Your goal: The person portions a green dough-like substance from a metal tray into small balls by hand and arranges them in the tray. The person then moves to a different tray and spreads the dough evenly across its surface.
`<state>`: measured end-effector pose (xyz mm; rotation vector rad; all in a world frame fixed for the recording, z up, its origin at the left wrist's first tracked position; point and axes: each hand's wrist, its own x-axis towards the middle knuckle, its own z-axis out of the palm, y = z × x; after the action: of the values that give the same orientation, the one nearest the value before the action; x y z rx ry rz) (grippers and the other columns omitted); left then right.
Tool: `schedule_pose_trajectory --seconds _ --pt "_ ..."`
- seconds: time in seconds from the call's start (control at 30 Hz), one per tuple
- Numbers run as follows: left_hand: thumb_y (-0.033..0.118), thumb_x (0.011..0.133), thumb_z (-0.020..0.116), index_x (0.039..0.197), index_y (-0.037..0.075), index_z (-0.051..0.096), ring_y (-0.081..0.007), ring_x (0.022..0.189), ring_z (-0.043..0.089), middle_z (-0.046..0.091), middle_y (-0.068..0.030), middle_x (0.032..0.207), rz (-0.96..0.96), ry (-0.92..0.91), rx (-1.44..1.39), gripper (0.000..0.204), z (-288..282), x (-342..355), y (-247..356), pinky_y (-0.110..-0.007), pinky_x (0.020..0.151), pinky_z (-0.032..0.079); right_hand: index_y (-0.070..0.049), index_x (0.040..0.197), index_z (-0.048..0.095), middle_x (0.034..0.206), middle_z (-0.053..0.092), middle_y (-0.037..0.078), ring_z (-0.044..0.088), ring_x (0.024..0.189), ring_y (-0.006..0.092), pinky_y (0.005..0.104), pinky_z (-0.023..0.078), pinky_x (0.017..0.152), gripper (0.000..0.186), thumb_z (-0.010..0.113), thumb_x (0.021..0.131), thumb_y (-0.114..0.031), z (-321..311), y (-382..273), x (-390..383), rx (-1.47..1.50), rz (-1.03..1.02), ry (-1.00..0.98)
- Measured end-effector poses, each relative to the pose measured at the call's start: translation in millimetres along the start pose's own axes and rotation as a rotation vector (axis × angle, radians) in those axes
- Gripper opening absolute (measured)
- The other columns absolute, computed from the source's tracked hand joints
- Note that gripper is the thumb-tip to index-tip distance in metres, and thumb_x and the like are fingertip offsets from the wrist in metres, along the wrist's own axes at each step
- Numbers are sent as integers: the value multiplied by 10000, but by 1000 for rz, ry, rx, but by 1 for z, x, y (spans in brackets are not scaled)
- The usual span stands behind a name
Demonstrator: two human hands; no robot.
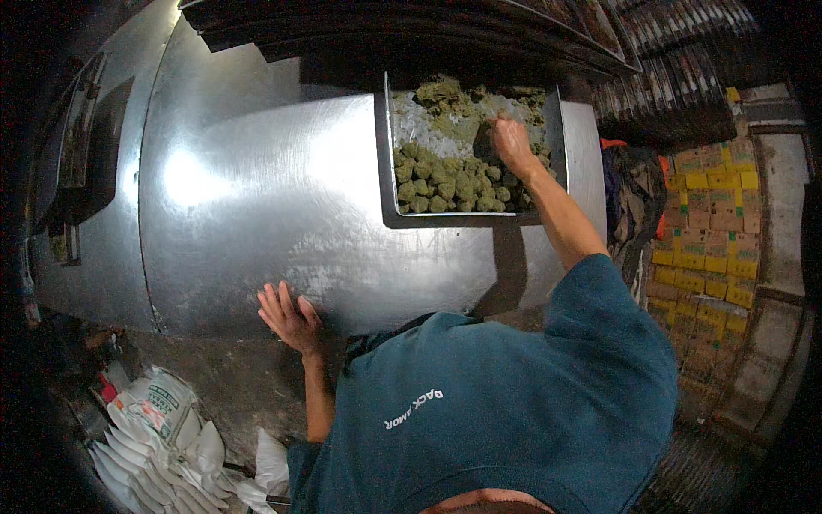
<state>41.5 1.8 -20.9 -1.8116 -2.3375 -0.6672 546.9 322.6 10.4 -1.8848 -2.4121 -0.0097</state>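
My right hand (pixel 512 146) is over a metal tray (pixel 382 163), its fingers curled closed. What it holds, if anything, is hidden. Rows of rough green balls (pixel 441 184), which look like dough or paste, fill the near half of the tray. Looser, crumbly green mass (pixel 441 96) lies at the tray's far side, with bare patches of whitish tray bottom beside it. My left hand (pixel 289 317) rests near the front edge of the metal table (pixel 257 231), fingers spread and holding nothing.
Dark trays (pixel 411 34) overhang the table's far side. More dark trays (pixel 676 77) are stacked at the far right, above yellow and brown boxes (pixel 706 223). Dark cloth (pixel 629 197) hangs by the table's right end. White sacks (pixel 154 428) lie at the lower left.
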Motion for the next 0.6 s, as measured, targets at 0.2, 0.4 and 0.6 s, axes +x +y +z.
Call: schedule_pose_trajectory --seconds 0.2,0.4,0.6 --pt "217 945 508 1373 96 514 -400 1408 336 402 -174 1501 -8 -43 5 445 -8 4 6 -610 1132 231 9 1244 610 858 660 175 655 769 325 431 517 661 414 672 884 -186 -46 5 10 948 513 -56" --pt "204 960 519 1371 65 514 -368 1445 267 376 -165 1518 -52 -99 -36 435 -19 5 12 -563 1170 180 36 1206 558 984 646 111 606 794 199 388 509 650 459 651 941 -326 -55 -13 2 1270 806 -20" --pt "221 965 529 1371 83 518 -360 1442 274 385 -153 1516 -52 -78 -21 428 -16 2 9 -557 1173 178 12 866 643 755 612 125 536 632 216 438 444 592 433 629 934 -415 -17 -41 11 688 419 113"
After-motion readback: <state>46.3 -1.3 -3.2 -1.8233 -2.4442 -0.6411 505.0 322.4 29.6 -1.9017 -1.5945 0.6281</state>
